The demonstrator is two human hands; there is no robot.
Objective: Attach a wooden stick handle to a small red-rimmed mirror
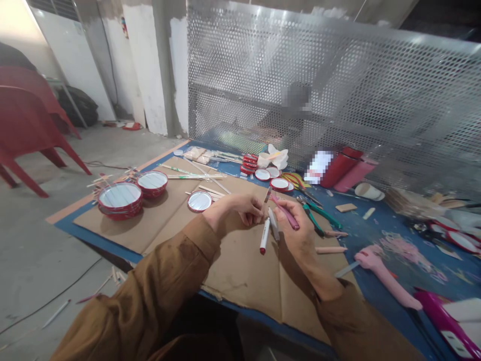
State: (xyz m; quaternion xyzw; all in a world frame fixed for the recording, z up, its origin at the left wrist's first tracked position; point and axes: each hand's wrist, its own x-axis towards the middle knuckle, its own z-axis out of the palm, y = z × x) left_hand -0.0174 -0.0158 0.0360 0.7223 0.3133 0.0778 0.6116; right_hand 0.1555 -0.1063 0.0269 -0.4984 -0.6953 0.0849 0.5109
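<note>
My left hand (248,208) is closed in a pinch at the lower end of a short thin strip (268,194) standing nearly upright. My right hand (298,225) is wrapped round a pink-handled tool (287,213); its tip reaches close to the strip, and I cannot make out whether they touch. Just below the fingers is a white marker (265,235) with a dark red end. Beside it is a greyish-white stick-like piece (273,224) against my right hand, partly hidden. Under both hands lies a cardboard sheet (240,271).
Left on the cardboard stand red-rimmed round drum-like pieces (120,198), with a smaller disc (200,200) nearer. Wooden strips (195,175) lie behind. To the right are green-handled pliers (315,218), a pink glue gun (387,276) and rubber bands (406,250). A perforated metal panel (240,75) borders the back.
</note>
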